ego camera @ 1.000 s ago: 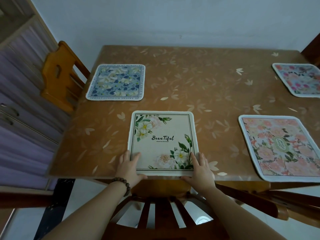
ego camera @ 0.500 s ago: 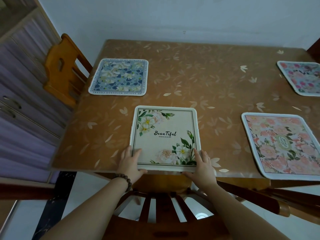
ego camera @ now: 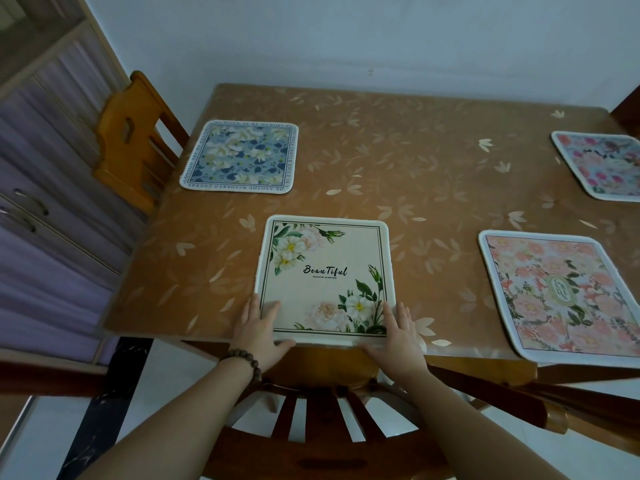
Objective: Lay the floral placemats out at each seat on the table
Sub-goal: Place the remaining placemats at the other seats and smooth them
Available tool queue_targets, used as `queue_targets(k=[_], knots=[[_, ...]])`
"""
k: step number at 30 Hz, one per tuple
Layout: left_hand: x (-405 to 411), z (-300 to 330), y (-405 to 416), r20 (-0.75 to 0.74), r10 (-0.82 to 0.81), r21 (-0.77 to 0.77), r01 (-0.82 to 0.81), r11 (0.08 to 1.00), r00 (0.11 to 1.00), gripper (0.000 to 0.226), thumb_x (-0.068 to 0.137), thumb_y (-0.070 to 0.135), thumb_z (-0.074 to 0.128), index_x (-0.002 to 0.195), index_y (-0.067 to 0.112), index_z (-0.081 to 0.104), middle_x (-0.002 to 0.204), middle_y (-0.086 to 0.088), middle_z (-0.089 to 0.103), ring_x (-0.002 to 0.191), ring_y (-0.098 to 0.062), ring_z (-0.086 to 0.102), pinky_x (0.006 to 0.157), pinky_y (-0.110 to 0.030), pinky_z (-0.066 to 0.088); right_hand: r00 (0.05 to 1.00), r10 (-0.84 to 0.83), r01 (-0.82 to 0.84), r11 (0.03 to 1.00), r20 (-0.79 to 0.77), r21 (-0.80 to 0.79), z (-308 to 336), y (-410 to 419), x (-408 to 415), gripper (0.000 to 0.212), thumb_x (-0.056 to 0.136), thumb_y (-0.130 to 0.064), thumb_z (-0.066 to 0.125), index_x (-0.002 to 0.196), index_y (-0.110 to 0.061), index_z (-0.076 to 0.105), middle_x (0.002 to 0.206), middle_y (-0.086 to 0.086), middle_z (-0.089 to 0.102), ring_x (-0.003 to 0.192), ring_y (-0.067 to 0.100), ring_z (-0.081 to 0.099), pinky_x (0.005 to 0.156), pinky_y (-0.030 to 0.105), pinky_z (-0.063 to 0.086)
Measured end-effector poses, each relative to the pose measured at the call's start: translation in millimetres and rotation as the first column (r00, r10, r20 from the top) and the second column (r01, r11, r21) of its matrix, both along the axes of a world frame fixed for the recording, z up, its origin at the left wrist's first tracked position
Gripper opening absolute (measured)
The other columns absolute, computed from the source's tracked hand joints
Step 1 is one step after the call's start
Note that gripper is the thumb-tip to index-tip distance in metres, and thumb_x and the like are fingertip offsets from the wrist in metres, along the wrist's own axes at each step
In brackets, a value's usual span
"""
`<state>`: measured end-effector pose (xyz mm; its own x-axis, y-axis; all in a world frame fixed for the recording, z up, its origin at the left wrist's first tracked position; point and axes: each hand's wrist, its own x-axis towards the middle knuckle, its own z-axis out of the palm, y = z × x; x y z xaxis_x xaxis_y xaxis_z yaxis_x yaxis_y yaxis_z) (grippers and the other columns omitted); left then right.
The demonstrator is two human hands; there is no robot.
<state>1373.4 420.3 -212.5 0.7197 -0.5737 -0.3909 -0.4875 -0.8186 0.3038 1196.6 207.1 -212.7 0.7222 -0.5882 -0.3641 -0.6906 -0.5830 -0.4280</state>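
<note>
A cream placemat with white flowers and the word "Beautiful" lies at the near edge of the brown leaf-patterned table. My left hand holds its near left corner, fingers flat on top and thumb along the edge. My right hand holds the near right corner the same way. A blue floral placemat lies at the left seat. A pink floral placemat lies at the near right, and another pink one at the far right, cut off by the frame.
A wooden chair stands at the table's left side. Another chair back is right below my arms. A cabinet with purple fronts fills the left. A white wall runs behind the table.
Both hands stay on the cream placemat's near corners. The mat sits a little closer to the table's near edge, and my view has shifted slightly.
</note>
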Motion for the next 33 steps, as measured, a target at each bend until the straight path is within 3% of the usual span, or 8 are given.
queue_targets(k=[4,8,16,22,28,33], knots=[[-1.4,10.6,-0.6,0.05,0.017,0.022,-0.019,1.0,0.999,0.081,0.085,0.065,0.04,0.15,0.029,0.007,0.159,-0.007,-0.008,0.145,-0.024,-0.009,0.115,-0.043,0.007,0.997,0.077,-0.078,0.991,-0.014,-0.109,11.8,-2.2,4.1,0.09,0.085,-0.072,0.034,0.152,-0.024,-0.003,0.161,0.005,-0.01,0.146,0.022,-0.017,0.116,0.039,-0.006],[3.2,26.1,2.0,0.122,0.036,0.006,-0.037,0.999,0.992,0.076,0.088,0.063,0.032,0.15,0.027,0.006,0.159,-0.004,-0.003,0.145,-0.021,-0.006,0.116,-0.043,0.004,0.987,0.159,-0.154,0.975,0.016,-0.158,32.2,-5.6,18.0,0.074,0.091,-0.065,0.023,0.153,-0.029,0.004,0.162,0.003,-0.001,0.148,0.021,-0.01,0.117,0.04,-0.005],[15.7,58.7,46.0,0.202,0.16,-0.036,-0.156,0.987,0.966,0.076,0.087,0.063,0.032,0.15,0.026,0.011,0.158,-0.001,0.014,0.144,-0.019,0.012,0.115,-0.042,0.011,0.96,0.274,-0.26,0.947,0.052,-0.191,61.2,21.2,69.9,0.065,0.095,-0.057,0.027,0.151,-0.024,0.022,0.159,0.005,0.02,0.148,0.022,0.008,0.121,0.041,0.008],[50.9,77.6,105.0,0.206,0.222,-0.066,-0.213,0.975,0.953,0.073,0.089,0.058,0.038,0.149,0.022,0.018,0.154,-0.006,0.025,0.14,-0.022,0.024,0.113,-0.041,0.021,0.937,0.35,-0.339,0.917,0.015,-0.211,69.6,76.6,115.2,0.065,0.094,-0.058,0.026,0.15,-0.024,0.025,0.159,0.004,0.022,0.147,0.022,0.011,0.12,0.042,0.01],[110.0,74.3,179.3,0.197,0.229,-0.166,-0.198,0.966,0.953,0.073,0.09,0.057,0.038,0.149,0.019,0.019,0.153,-0.005,0.028,0.136,-0.023,0.03,0.111,-0.041,0.025,0.949,0.314,-0.3,0.927,0.03,-0.224,67.5,158.3,184.5,0.054,0.097,-0.047,0.037,0.142,-0.016,0.039,0.148,0.01,0.038,0.136,0.03,0.032,0.113,0.042,0.027],[187.3,70.1,258.8,0.218,0.137,-0.123,-0.112,0.986,0.966,0.072,0.091,0.054,0.039,0.149,0.017,0.017,0.153,-0.008,0.027,0.137,-0.024,0.028,0.112,-0.043,0.023,0.973,0.225,-0.212,0.956,0.045,-0.204,65.5,245.2,257.9,0.047,0.096,-0.039,0.042,0.138,-0.018,0.042,0.143,0.011,0.041,0.131,0.032,0.038,0.108,0.041,0.032]])
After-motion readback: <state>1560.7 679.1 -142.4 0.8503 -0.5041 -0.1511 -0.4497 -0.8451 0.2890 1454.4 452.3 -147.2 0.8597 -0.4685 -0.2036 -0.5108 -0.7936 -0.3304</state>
